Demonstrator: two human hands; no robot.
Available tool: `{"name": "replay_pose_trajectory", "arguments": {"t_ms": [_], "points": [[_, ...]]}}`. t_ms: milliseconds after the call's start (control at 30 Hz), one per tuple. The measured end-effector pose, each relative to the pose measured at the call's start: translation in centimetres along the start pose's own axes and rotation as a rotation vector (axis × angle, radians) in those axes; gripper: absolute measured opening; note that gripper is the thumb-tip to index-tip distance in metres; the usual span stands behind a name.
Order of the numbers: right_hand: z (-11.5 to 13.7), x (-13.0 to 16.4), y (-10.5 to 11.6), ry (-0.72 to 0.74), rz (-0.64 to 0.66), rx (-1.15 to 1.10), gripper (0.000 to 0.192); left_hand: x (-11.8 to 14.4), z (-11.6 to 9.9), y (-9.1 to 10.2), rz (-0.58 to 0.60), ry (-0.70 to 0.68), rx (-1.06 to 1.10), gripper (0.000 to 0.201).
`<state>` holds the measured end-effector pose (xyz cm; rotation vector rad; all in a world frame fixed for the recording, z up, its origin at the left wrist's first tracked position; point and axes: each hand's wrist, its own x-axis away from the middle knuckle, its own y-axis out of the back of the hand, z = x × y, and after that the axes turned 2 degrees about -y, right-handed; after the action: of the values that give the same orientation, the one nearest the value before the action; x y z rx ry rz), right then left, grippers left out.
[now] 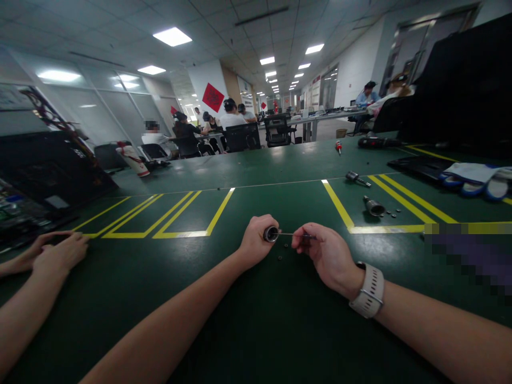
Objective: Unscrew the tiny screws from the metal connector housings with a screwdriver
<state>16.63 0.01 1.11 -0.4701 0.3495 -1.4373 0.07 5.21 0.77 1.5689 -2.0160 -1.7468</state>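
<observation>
My left hand [258, 240] is closed around a hollow metal cylindrical part [271, 233], its round open end turned towards my right hand. Between the fingertips of my right hand [326, 253] is a thin metal rod-like tool [286, 233]. The tool's far end reaches the mouth of the cylinder; whether it touches the inside I cannot tell. Two small nut-like rings, one nearer [280, 258] and one farther [286, 245], lie on the green table [256, 330] between my hands.
Right of centre lie a second metal cylinder [374, 206] with several small rings, a metal part with a shaft [357, 178], a red screwdriver [338, 148], a power drill [378, 142] and gloves [476, 178]. Another person's hands [60, 250] rest at the left. Yellow tape [184, 234] marks the table.
</observation>
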Motion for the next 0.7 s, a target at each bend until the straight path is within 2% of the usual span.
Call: {"name": "replay_pose_trajectory", "arguments": {"t_ms": [200, 333, 700], "points": [[-0.11, 0.38, -0.03, 0.109, -0.018, 0.124, 0.02, -0.05, 0.35, -0.22, 0.022, -0.001, -0.091, 0.01], [0.05, 0.51, -0.03, 0.103, -0.01, 0.188, 0.021, -0.04, 0.37, -0.18, 0.039, -0.013, -0.135, 0.011], [0.1, -0.16, -0.08, -0.035, -0.039, -0.043, 0.019, 0.04, 0.12, -0.02, 0.015, -0.027, 0.012, 0.013]]}}
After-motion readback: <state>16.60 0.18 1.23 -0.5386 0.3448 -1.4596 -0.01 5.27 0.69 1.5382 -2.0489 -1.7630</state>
